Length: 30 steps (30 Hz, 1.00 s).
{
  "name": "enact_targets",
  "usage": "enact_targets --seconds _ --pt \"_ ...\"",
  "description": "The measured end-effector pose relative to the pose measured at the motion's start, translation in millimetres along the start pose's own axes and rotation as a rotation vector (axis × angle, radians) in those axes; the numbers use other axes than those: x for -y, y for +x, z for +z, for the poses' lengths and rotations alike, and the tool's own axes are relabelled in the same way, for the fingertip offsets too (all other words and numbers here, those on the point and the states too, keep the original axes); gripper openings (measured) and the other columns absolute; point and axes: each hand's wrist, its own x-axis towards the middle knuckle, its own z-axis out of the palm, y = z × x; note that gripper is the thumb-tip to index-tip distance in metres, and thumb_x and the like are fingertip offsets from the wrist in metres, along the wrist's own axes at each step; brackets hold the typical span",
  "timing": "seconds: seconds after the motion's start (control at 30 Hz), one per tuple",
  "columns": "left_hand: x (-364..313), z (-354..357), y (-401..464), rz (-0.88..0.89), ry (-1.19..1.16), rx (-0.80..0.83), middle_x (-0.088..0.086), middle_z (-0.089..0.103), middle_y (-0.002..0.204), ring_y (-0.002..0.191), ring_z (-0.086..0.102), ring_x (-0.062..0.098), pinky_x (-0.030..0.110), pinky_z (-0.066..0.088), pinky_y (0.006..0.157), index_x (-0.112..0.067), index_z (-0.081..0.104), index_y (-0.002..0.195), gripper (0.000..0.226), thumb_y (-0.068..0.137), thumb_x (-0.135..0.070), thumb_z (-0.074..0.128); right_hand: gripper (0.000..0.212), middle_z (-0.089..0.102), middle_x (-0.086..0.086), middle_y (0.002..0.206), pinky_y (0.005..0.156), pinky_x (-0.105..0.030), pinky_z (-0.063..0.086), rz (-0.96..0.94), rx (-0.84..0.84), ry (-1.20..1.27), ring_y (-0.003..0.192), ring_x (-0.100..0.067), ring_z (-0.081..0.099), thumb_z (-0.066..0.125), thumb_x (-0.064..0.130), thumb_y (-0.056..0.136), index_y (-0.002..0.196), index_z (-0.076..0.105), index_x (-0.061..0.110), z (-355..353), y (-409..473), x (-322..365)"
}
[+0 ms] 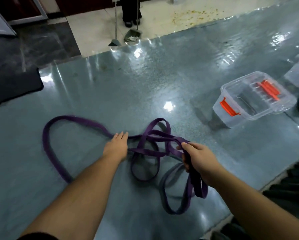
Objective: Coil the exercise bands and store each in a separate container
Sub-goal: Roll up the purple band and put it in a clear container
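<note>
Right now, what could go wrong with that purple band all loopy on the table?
The purple band crosses over itself between the left hand and right hand, so pulling might tighten a knot. One loop hangs from the right hand and could snag while coiling. The clear container sits well off to the right, a stretch away.
</note>
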Motion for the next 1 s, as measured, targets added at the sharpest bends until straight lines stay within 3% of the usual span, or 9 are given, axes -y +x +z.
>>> enact_targets --seconds 0.17,0.23,0.4,0.53,0.6,0.7,0.77,0.87,1.0 --pt "6.3 10.5 -1.2 0.013 0.155 -0.109 0.003 0.053 0.145 0.137 0.049 0.023 0.038 0.039 0.111 -0.023 0.044 0.146 0.046 0.100 -0.016 0.045 0.037 0.059 -0.003 0.059 0.046 -0.030 0.045 -0.001 0.006 0.022 0.046 -0.020 0.050 0.055 0.028 0.106 0.097 0.067 -0.006 -1.0 1.8 0.9" --pt "10.1 16.9 -8.4 -0.001 0.188 -0.095 0.001 0.059 0.136 0.130 0.053 0.023 0.038 0.040 0.106 -0.026 0.048 0.138 0.038 0.100 -0.022 0.049 0.037 0.058 -0.002 0.058 0.046 -0.030 0.044 0.002 0.005 0.035 0.045 -0.020 0.049 0.055 0.027 0.106 0.096 0.068 -0.006 -1.1 1.9 2.3" --pt "19.9 23.0 -13.3 -0.054 0.070 -0.149 0.006 0.047 0.142 0.129 0.048 0.027 0.039 0.042 0.106 -0.021 0.049 0.138 0.043 0.096 -0.021 0.058 0.035 0.058 -0.003 0.059 0.047 -0.030 0.045 0.017 0.024 0.028 0.047 -0.019 0.049 0.054 0.028 0.107 0.098 0.070 -0.002 -6.5 -1.4 3.6" --pt "13.5 19.0 -3.1 0.030 -0.038 -0.073 0.002 0.031 0.166 0.153 0.031 0.023 0.039 0.030 0.121 -0.022 0.027 0.160 0.068 0.099 -0.013 0.053 0.034 0.058 -0.005 0.062 0.048 -0.030 0.045 0.045 0.024 0.050 0.048 -0.017 0.050 0.054 0.028 0.108 0.097 0.072 0.001 -9.9 -5.3 1.5" --pt "7.2 18.0 -0.6 0.026 0.001 -0.039 0.003 0.039 0.161 0.149 0.037 0.024 0.040 0.034 0.118 -0.022 0.029 0.160 0.065 0.099 -0.014 0.052 0.033 0.057 -0.006 0.063 0.046 -0.028 0.044 0.051 0.016 0.078 0.048 -0.017 0.049 0.054 0.027 0.108 0.094 0.073 0.003 -11.0 -7.3 0.1" --pt "1.0 20.5 -4.0 -0.004 0.128 -0.090 0.003 0.053 0.142 0.133 0.050 0.025 0.041 0.041 0.105 -0.023 0.050 0.138 0.039 0.099 -0.015 0.045 0.033 0.057 -0.005 0.062 0.047 -0.028 0.044 0.055 0.009 0.092 0.048 -0.017 0.049 0.055 0.028 0.107 0.091 0.074 0.007 -13.3 -11.6 -3.2" --pt "-3.5 22.0 -8.8 -0.025 0.163 -0.102 0.003 0.057 0.136 0.129 0.052 0.025 0.040 0.042 0.101 -0.022 0.052 0.128 0.031 0.099 -0.014 0.043 0.034 0.057 -0.005 0.062 0.048 -0.030 0.044 0.052 0.009 0.104 0.048 -0.018 0.049 0.055 0.028 0.107 0.086 0.074 0.009 -16.2 -14.4 -6.3" --pt "-8.8 23.6 -13.9 -0.062 0.177 -0.065 0.006 0.062 0.135 0.128 0.055 0.027 0.041 0.041 0.101 -0.018 0.053 0.125 0.029 0.099 -0.014 0.041 0.038 0.058 -0.006 0.064 0.048 -0.029 0.045 0.049 0.017 0.114 0.048 -0.018 0.050 0.056 0.029 0.107 0.075 0.072 0.015 -18.5 -17.9 -9.3" --pt "-10.9 25.2 -25.9 -0.095 0.071 0.086 0.009 0.065 0.134 0.125 0.061 0.031 0.042 0.047 0.101 -0.017 0.060 0.126 0.032 0.099 -0.026 0.046 0.036 0.059 -0.006 0.064 0.048 -0.028 0.046 0.053 0.029 0.104 0.048 -0.018 0.050 0.057 0.032 0.106 0.084 0.070 0.007 -17.8 -18.0 -12.8"
